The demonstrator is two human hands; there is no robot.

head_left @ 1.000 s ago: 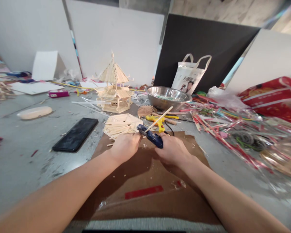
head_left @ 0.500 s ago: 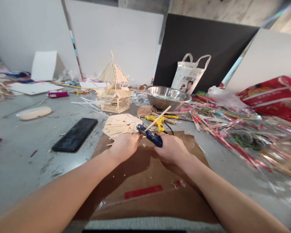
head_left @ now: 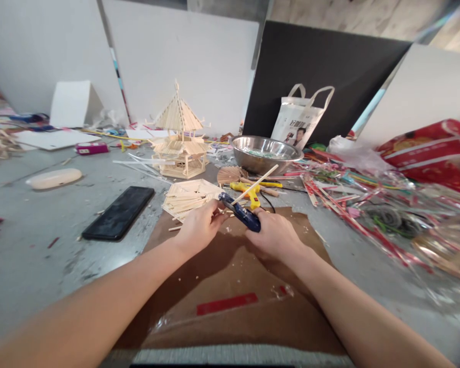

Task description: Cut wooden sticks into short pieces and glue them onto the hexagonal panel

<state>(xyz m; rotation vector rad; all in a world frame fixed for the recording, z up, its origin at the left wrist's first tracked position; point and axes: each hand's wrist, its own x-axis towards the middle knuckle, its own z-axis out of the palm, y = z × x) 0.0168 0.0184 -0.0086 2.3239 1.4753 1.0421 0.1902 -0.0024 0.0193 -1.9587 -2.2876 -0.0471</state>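
My right hand (head_left: 274,230) is closed around a pair of dark blue-handled pliers (head_left: 243,213), whose tip points up and left toward my other hand. My left hand (head_left: 201,225) pinches the lower end of a thin wooden stick (head_left: 256,183) that slants up to the right across the tool's head. Exactly how the jaws meet the stick is too small to tell. Just beyond my left fingers lies a flat panel of pale wooden sticks (head_left: 191,197). Behind it a pagoda model (head_left: 180,153) made of the same sticks stands upright.
A brown sheet (head_left: 222,276) with a red strip lies under my hands. A yellow glue gun (head_left: 253,195) sits beyond the pliers, before a steel bowl (head_left: 262,162). A black phone (head_left: 118,212) is at left. Red-and-white strips and wrappers (head_left: 352,214) crowd the right side.
The wooden stick and the pliers have shifted slightly to the right, and the stick leans a little lower. My left fingers have changed their hold on it slightly.
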